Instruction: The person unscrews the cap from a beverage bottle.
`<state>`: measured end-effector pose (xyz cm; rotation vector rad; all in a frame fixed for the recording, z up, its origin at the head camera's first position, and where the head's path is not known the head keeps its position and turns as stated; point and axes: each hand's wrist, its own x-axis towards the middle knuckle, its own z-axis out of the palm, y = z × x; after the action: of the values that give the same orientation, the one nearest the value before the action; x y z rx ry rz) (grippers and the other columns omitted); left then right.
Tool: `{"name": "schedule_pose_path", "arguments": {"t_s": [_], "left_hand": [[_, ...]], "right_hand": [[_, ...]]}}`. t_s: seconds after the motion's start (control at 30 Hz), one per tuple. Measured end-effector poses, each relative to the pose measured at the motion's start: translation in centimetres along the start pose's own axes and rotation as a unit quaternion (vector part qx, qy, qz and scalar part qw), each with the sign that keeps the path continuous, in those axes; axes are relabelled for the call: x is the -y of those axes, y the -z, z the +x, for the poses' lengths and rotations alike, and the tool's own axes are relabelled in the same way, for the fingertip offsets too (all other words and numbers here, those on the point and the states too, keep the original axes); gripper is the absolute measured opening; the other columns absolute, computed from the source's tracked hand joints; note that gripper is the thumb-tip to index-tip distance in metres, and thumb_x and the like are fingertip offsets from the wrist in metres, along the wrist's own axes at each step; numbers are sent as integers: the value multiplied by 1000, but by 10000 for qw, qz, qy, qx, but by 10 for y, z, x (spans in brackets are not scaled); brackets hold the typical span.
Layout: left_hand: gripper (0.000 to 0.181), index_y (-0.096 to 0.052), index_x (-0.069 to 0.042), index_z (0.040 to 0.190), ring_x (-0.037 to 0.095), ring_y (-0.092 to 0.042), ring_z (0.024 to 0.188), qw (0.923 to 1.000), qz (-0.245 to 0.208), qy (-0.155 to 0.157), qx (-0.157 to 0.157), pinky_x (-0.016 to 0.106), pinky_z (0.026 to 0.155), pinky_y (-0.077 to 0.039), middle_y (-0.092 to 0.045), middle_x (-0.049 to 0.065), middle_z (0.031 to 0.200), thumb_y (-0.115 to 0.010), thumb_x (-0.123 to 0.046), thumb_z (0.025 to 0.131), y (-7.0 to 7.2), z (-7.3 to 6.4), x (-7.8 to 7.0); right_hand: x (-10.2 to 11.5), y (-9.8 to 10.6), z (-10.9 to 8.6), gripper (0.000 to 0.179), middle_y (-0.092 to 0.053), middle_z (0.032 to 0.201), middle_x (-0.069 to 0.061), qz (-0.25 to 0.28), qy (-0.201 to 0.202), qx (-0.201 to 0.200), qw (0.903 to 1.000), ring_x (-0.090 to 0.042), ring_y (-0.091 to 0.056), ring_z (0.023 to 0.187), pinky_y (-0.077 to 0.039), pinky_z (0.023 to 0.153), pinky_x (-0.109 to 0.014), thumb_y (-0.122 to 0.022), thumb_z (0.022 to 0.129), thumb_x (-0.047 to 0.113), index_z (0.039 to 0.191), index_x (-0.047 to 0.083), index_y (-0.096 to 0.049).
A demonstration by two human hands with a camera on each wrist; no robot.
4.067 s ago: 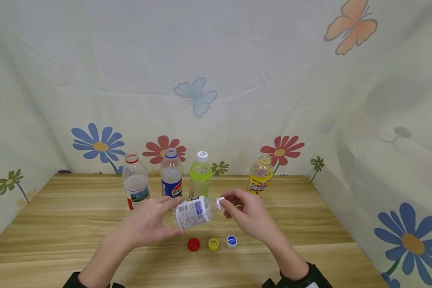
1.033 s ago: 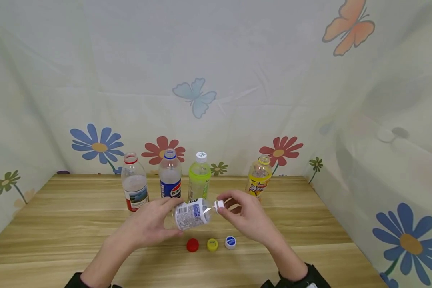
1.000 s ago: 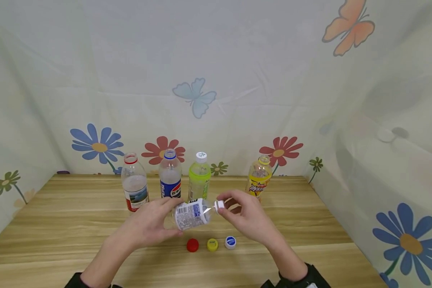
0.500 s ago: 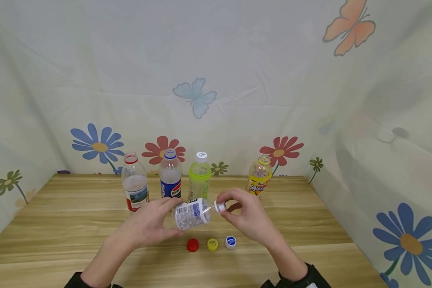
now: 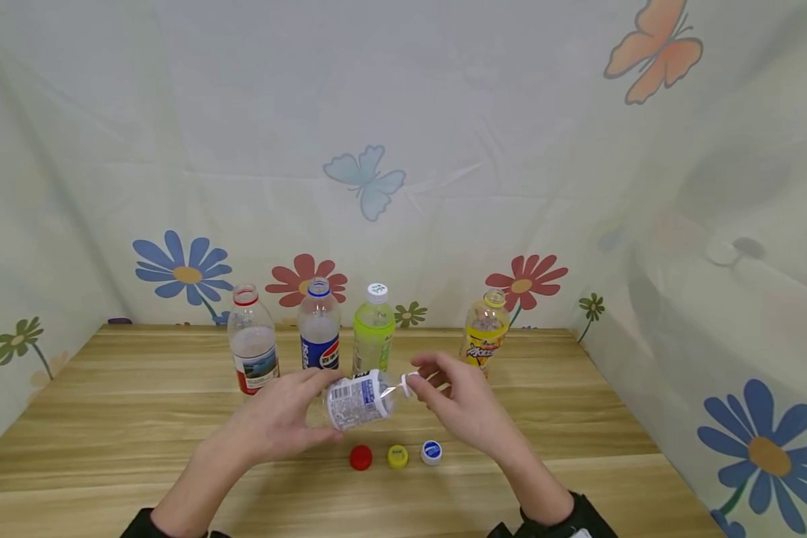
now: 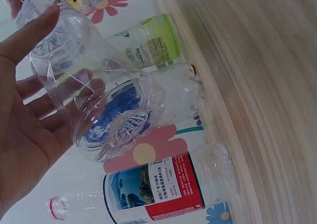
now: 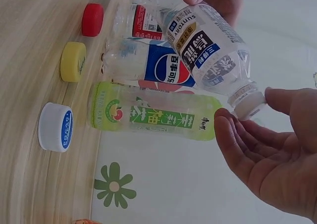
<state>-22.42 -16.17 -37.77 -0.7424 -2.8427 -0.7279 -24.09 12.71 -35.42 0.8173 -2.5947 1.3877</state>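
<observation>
My left hand [image 5: 279, 418] grips a clear plastic bottle [image 5: 358, 401] with a white label around its lower body. The bottle is held above the table, tilted almost on its side, its neck toward the right. At the neck is a white cap [image 7: 249, 105], and my right hand [image 5: 467, 403] has thumb and fingertips on either side of it, pinching it. Under the bottle a red cap [image 5: 361, 457], a yellow cap [image 5: 397, 456] and a white cap with a blue top [image 5: 432, 452] lie in a row on the table.
Behind my hands stand a capless red-rimmed bottle [image 5: 253, 351], a capless Pepsi bottle [image 5: 320, 329], a green-labelled bottle [image 5: 373, 329] with a white cap, and a capless yellow-labelled bottle [image 5: 486, 336]. A flower-printed cloth [image 5: 444, 224] hangs around the wooden table [image 5: 141, 418].
My right thumb and fingers have shifted around the white cap several times, showing more and then less of it. The left hand and bottle stay nearly still; the loose caps have not moved.
</observation>
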Motion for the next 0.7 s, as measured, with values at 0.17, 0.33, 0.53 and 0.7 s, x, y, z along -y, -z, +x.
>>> {"name": "schedule_pose_path", "arguments": {"t_s": [0.17,0.33,0.53,0.7], "left_hand": [[76,-59,-15,141,20,-65,109,10000,40,-20,7,47,93,-57,-66,5,129,-92,-40,77,0,0,-1],[77,-59,-15,141,21,-64,112,10000,31,37,46,48,94,-56,-66,5,130,-92,-40,77,0,0,0],[77,-58,-15,142,21,-64,112,9999,-5,100,84,48,95,-56,-66,4,130,-92,-40,77,-1,0,0],[77,-59,-15,141,19,-64,109,9998,40,168,56,47,94,-57,-66,3,129,-93,-39,75,-2,1,1]], "right_hand": [[0,1,-1,20,-68,99,-3,-13,-2,140,9999,-21,-66,88,-60,74,-30,-68,101,18,116,5,-69],[0,2,-1,19,-68,105,-3,47,155,151,9998,-23,-66,96,-60,78,-29,-73,97,9,115,6,-69],[-1,2,-1,22,-68,108,-2,-34,349,115,9993,-22,-66,100,-60,81,-28,-75,93,2,114,7,-68],[-1,4,0,24,-69,108,-3,-151,340,67,9993,-22,-66,99,-60,80,-28,-76,92,2,114,7,-68]]}}
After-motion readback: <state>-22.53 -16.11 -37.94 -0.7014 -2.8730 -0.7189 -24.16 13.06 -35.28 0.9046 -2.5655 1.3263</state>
